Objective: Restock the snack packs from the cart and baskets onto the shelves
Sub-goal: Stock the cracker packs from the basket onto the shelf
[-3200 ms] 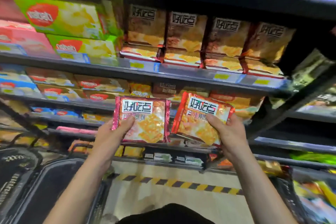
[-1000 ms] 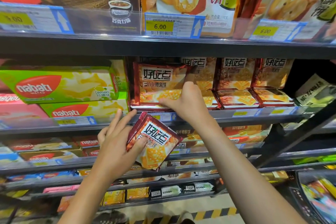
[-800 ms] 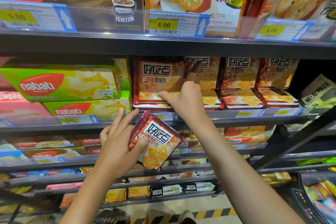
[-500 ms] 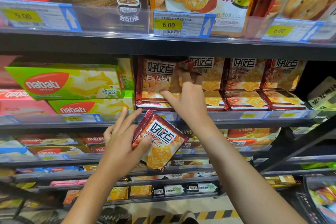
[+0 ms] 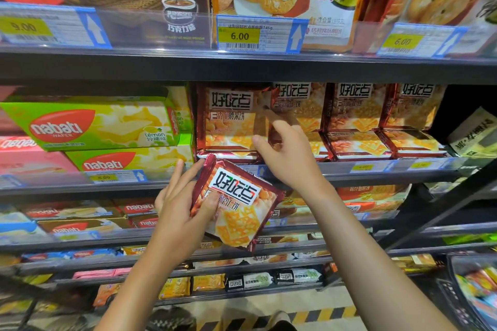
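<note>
Two hands share the job: the left hand (image 5: 179, 212) grips a spare cracker pack (image 5: 236, 205) while the right hand (image 5: 286, 154) pinches the upright shelf pack (image 5: 231, 118), probably straightening it.

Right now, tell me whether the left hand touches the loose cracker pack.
Touching. The head view shows the left hand gripping the cracker pack, thumb across its front, fingers behind.

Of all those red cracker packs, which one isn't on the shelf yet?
The tilted red cracker pack held in the left hand, below the shelf edge. The other packs stand or lie in rows on the shelf, where the right hand reaches.
</note>
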A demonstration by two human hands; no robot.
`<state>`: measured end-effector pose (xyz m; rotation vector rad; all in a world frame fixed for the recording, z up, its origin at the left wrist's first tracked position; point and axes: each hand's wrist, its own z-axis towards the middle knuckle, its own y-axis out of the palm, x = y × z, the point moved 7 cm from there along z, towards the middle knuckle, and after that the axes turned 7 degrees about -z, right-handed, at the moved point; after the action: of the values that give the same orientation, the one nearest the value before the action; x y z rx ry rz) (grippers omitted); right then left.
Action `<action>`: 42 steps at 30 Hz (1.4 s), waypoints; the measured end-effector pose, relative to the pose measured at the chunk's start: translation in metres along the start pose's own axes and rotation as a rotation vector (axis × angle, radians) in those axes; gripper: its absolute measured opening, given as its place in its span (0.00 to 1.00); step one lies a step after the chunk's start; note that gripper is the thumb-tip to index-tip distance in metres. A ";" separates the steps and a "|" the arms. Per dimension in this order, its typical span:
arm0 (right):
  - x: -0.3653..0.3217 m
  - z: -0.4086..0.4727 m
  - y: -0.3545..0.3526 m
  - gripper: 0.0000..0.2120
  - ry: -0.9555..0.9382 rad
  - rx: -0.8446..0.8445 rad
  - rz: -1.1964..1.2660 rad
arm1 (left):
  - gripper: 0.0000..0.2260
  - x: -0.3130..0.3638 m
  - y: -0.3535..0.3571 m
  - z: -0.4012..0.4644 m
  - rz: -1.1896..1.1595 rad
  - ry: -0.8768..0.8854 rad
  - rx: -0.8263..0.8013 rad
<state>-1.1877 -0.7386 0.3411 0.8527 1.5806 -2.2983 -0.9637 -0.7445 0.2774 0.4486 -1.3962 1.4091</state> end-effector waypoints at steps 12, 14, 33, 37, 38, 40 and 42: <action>0.017 -0.066 -0.013 0.32 0.152 -0.042 0.546 | 0.12 0.032 -0.003 -0.001 -0.454 -0.034 0.263; 0.016 -0.070 -0.012 0.41 0.156 -0.046 0.599 | 0.12 0.037 0.002 0.003 -0.446 -0.025 0.291; 0.077 -0.004 -0.095 0.22 0.151 0.423 0.246 | 0.26 0.054 0.050 0.064 0.731 0.339 -0.061; 0.072 0.013 -0.084 0.12 0.204 0.325 0.050 | 0.28 0.041 0.055 0.063 0.824 0.285 -0.102; 0.072 0.014 -0.080 0.11 0.195 0.302 0.043 | 0.28 0.040 0.056 0.063 0.833 0.280 -0.104; 0.070 0.013 -0.072 0.12 0.191 0.262 0.027 | 0.28 0.038 0.057 0.063 0.848 0.279 -0.108; 0.069 0.011 -0.062 0.17 0.201 0.234 -0.039 | 0.27 0.038 0.056 0.064 0.840 0.286 -0.106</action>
<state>-1.2773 -0.7143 0.3523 1.1504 1.4304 -2.5308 -1.0505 -0.7730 0.2975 -0.4627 -1.4684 1.9431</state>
